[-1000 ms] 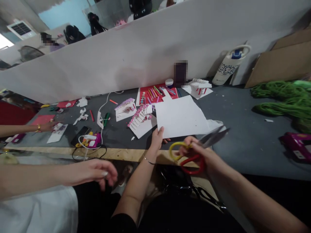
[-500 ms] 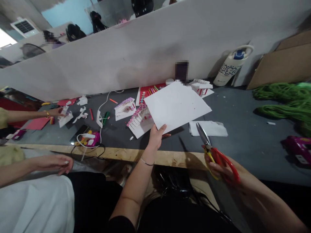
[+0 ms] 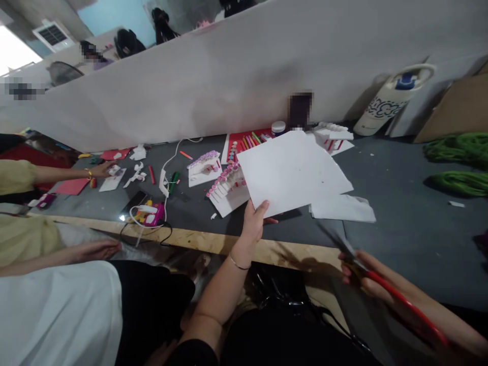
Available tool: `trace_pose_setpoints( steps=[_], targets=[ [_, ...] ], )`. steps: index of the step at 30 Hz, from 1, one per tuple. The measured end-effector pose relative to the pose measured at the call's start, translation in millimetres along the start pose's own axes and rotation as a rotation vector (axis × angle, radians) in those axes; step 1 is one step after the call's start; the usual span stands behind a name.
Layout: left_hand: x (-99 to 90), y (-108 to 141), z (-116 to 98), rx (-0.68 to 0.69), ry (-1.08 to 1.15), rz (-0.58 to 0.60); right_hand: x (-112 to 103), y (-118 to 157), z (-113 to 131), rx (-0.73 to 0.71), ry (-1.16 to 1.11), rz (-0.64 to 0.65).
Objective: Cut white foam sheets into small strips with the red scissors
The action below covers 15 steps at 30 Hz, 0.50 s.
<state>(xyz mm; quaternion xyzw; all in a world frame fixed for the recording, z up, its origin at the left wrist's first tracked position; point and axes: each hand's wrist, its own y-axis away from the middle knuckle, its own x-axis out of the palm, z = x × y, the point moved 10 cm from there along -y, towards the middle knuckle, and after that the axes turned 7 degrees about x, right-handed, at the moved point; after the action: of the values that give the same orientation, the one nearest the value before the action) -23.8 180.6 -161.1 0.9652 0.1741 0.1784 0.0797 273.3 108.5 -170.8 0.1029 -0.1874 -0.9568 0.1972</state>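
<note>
My left hand (image 3: 254, 222) grips a white sheet of card (image 3: 293, 173) by its near corner, thumb on top, and holds it above the dark table. In my right hand (image 3: 375, 277) is a pair of scissors with red and yellow handles (image 3: 406, 300), blurred by motion; their blades point up and left, apart from the card. Just beyond the blades lies a folded white cloth or paper (image 3: 346, 209). Partly behind the card stands a white paper model with pink round tops (image 3: 229, 190). A similar model with purple tops (image 3: 205, 168) is to its left.
A white bottle (image 3: 383, 104) leans near the partition (image 3: 244, 76). Green cord (image 3: 457, 152) lies at right. A power strip (image 3: 163, 183), a purple-and-yellow item (image 3: 152, 213) and a phone (image 3: 133, 202) lie left. Beside me a co-worker's hand (image 3: 109, 169) touches a white piece.
My right hand has lowered with the scissors toward the near right, turning them. The card stays in my left hand at a similar height. The view has shifted slightly.
</note>
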Motion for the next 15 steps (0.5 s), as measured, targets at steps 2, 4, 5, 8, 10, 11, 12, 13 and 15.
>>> trace_pose_setpoints(
  steps=[2, 4, 5, 8, 10, 11, 12, 13, 15],
  targets=[
    [6.7, 1.7, 0.0, 0.015, 0.004, 0.011, -17.1, -7.9, -16.6, 0.056, -0.173, -0.159],
    [21.1, 6.4, 1.5, 0.039, 0.016, 0.045, -24.5, -21.9, -23.8, 0.073, -0.368, -0.324],
    [30.0, 10.0, 3.8, 0.041, 0.022, 0.066, -21.2, -31.6, -18.5, 0.042, -0.437, -0.363],
    [55.6, 23.7, 16.1, 0.013, 0.025, 0.132, -2.7, -58.4, 17.5, -0.06, -0.563, -0.439],
    [65.8, 32.0, 23.2, -0.004, 0.021, 0.181, 5.0, -64.4, 38.7, -0.061, -0.692, -0.544],
    [67.5, 35.1, 25.4, -0.008, 0.014, 0.212, 6.8, -62.9, 44.1, -0.025, -0.753, -0.62],
    [66.2, 36.9, 26.3, -0.01, -0.003, 0.248, 7.2, -59.2, 49.1, -0.008, -0.811, -0.693],
    [61.0, 37.2, 25.5, -0.006, -0.037, 0.281, 8.7, -56.4, 53.3, 0.007, -0.855, -0.73],
    [34.5, 30.7, 17.1, 0.028, -0.175, 0.301, 9.4, -51.6, 55.2, 0.044, -0.904, -0.773]
  ],
)
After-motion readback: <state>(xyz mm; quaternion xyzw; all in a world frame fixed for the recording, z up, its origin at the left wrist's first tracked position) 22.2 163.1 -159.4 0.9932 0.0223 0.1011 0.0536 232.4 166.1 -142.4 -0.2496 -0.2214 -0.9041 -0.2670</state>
